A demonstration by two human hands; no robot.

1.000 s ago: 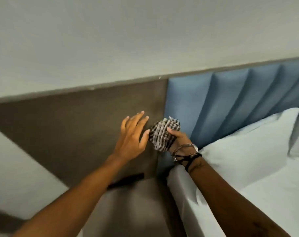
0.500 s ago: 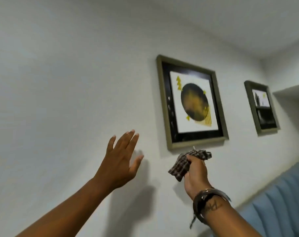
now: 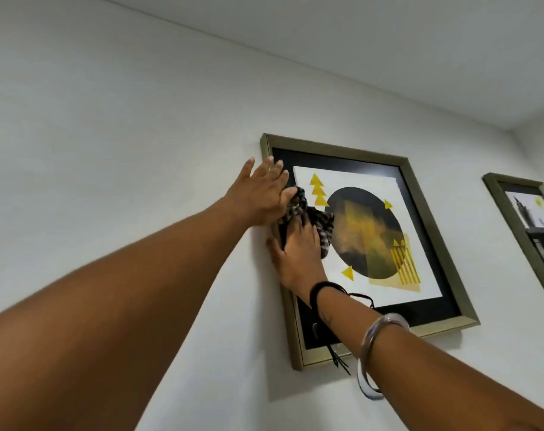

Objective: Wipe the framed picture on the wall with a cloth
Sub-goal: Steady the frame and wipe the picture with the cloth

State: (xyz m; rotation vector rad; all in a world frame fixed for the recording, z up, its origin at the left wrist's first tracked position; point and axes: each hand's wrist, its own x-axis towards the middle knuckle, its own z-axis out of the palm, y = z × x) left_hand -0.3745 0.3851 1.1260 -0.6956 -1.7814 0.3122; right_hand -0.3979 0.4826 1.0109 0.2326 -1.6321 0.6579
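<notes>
While left hand (image 3: 261, 197) steadies frame (image 3: 432, 209), right hand (image 3: 298, 253) presses cloth (image 3: 322, 223).

The one camera sits on my head. It looks up, close to the wall (image 3: 140, 150).

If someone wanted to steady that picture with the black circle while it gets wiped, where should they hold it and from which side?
Probably the left rail of the framed picture, reached from the bare wall side. That raised metallic edge stands out from the wall, and the left hand already lies flat across its upper left corner. This leaves the glass free for the right hand pressing the checked cloth.
</notes>
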